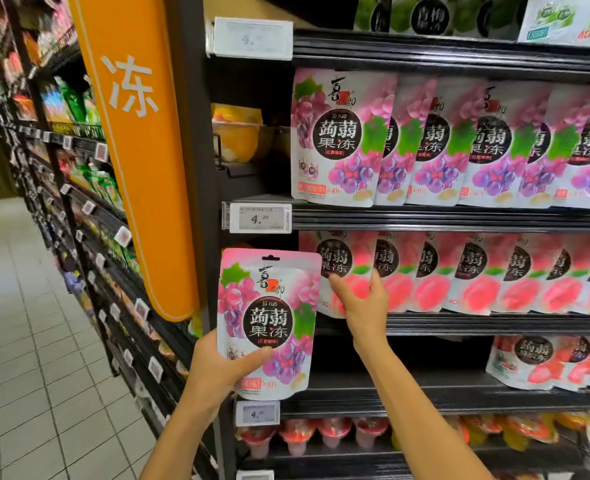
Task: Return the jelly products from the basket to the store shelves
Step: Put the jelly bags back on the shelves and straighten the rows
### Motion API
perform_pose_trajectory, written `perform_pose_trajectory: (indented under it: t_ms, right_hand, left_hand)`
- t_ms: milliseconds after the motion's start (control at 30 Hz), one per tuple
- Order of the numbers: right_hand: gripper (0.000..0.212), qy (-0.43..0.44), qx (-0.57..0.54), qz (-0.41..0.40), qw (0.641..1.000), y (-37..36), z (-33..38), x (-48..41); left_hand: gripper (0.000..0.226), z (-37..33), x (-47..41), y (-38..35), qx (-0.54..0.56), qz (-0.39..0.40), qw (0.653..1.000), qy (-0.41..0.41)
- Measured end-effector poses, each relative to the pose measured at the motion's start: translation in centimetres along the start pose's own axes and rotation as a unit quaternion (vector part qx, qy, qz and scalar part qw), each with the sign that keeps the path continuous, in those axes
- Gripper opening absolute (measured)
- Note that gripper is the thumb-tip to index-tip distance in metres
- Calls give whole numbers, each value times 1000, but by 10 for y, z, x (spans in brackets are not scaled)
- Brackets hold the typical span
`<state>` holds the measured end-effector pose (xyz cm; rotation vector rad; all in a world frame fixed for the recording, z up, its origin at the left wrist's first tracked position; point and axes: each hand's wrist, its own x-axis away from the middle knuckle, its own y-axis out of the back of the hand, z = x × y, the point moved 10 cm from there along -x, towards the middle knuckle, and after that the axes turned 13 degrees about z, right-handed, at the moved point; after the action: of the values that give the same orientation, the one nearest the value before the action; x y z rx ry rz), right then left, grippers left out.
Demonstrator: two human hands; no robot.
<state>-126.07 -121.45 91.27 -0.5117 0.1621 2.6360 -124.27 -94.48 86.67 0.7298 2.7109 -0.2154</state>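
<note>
Left hand: grips the grape jelly pouch by its lower corner (upright, before the shelf post).
Right hand: curled around the leftmost peach jelly pouch, standing on its shelf.

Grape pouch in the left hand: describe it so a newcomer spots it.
Find the orange sign left of the black shelves. Right of its lower end, under the 4.30 price tag, the left hand grips the grape pouch. Unlike other grape pouches, it is off-shelf, beside the peach row.
</note>
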Motion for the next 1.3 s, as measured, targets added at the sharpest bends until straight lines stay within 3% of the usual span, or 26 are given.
perform_pose_trajectory:
  t_ms: [167, 233, 600, 733, 1133, 1300]
  right_hand:
    - [43, 15, 111, 79, 991, 7, 0, 10]
    - [34, 31, 129, 80, 988, 19, 4, 13]
    - [45, -5, 265, 44, 963, 31, 5, 2]
    - [36, -19, 294, 34, 955, 23, 5, -2]
    - [31, -29, 258, 41, 965, 34, 5, 5]
    - [33, -19, 293, 35, 955, 43, 19, 14]
  left_hand:
    - [65, 5, 5, 4, 3, -3, 1000, 5]
    - [62, 8, 7, 6, -3, -6, 1000, 10]
    - [51, 11, 3, -3, -7, -13, 1000, 12]
    - [51, 9, 4, -4, -10, -14, 1000, 13]
    - [46, -5, 4, -10, -25, -18, 999, 15]
    - [61, -19, -2, -22, -22, -17, 1000, 7]
